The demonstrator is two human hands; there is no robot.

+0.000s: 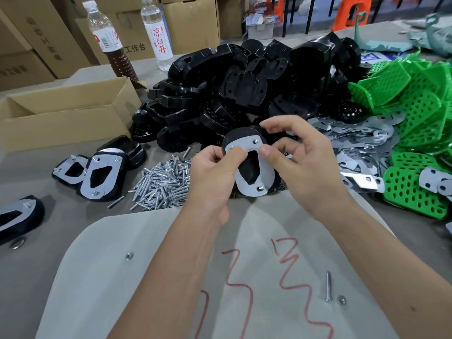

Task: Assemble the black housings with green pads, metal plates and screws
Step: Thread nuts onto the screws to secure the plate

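While both hands hold one black housing (247,165) up above the middle of the surface (44,265), I judge the step in hand to be seating the metal plate (254,172) on it over its screws. My left hand (212,174) pinches the plate's upper left edge with thumb and curled fingers; my right hand (300,157) pinches the opposite edge, thumb on the plate, the other fingers bent loosely above. Two screw ends show through the plate, one at its far corner (256,141), one at its near end (259,189); whether a third sits under my left thumb I cannot tell. To do this well I would keep the plate flat against the housing, press evenly on both edges so no screw backs out, and only then free one hand for a nut. Loose screws (161,182) lie heaped just beneath, finished units (97,174) rest toward the left edge, and spare plates (362,140) and green pads (411,113) lie toward the right edge.
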